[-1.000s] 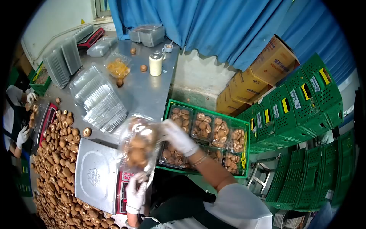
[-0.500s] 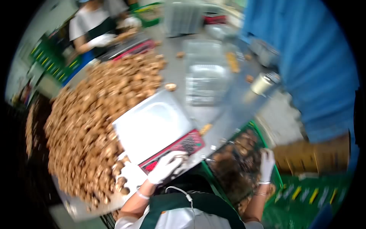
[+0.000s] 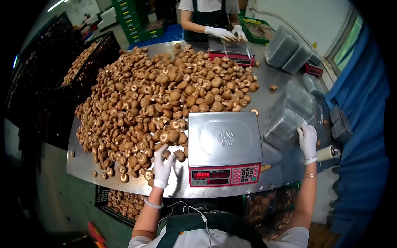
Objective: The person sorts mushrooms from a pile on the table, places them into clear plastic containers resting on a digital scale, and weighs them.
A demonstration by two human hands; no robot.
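Observation:
My left hand [image 3: 162, 168], in a white glove, is at the near edge of a big heap of shiitake mushrooms [image 3: 144, 97]. Its fingers are apart, close beside a few loose mushrooms, with nothing held. My right hand [image 3: 307, 142], also gloved, has its fingers curled at the near corner of a stack of clear plastic trays [image 3: 291, 108]; the fingertips seem to pinch the rim. Between my hands stands a digital scale [image 3: 225, 140] with a bare steel plate and a red panel reading -0.020.
Across the steel table [image 3: 266, 159], a co-worker's gloved hands [image 3: 225, 33] are at another scale [image 3: 231, 58]. More stacked trays [image 3: 285, 49] stand at the back right. A white roll [image 3: 326, 153] lies right. Below the edge are a black crate [image 3: 124, 203] and packed mushrooms [image 3: 269, 206].
My view has swung, bringing the scale to the middle. My right hand has gone from the crate of packed mushrooms up to the clear trays. My left hand has left the scale's panel for the mushrooms.

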